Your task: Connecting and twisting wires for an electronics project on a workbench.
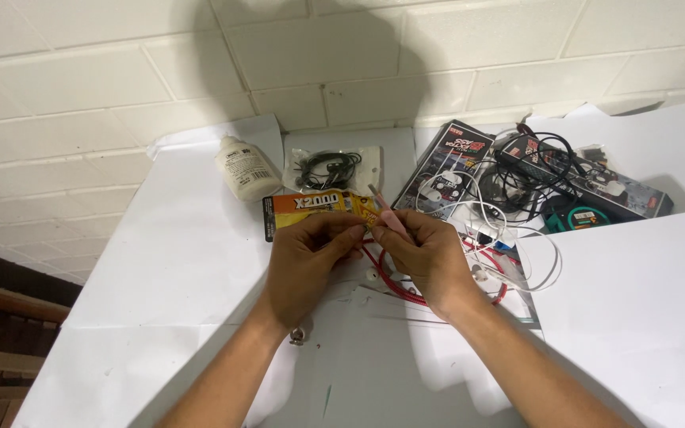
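Head view: left hand [308,257] pinching orange glue pack [319,208], right hand [430,255] pinching pink tube [388,212], both above white table [184,261]. Could squirt or smear onto fingers if squeezed hard. Tube tip hard to make out; red cable [394,287] partly hidden beneath.

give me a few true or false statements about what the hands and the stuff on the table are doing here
1. Both hands meet over the table, the left hand and the right hand pinching something small between them. True.
2. The white bottle stands upright beside the right hand. False: it lies on its side at the far left, by the wall.
3. A red cable runs under the hands. True.
4. The orange package lies on the floor. False: it lies on the table, just behind the hands.
5. The bagged black earphones sit near the wall. True.
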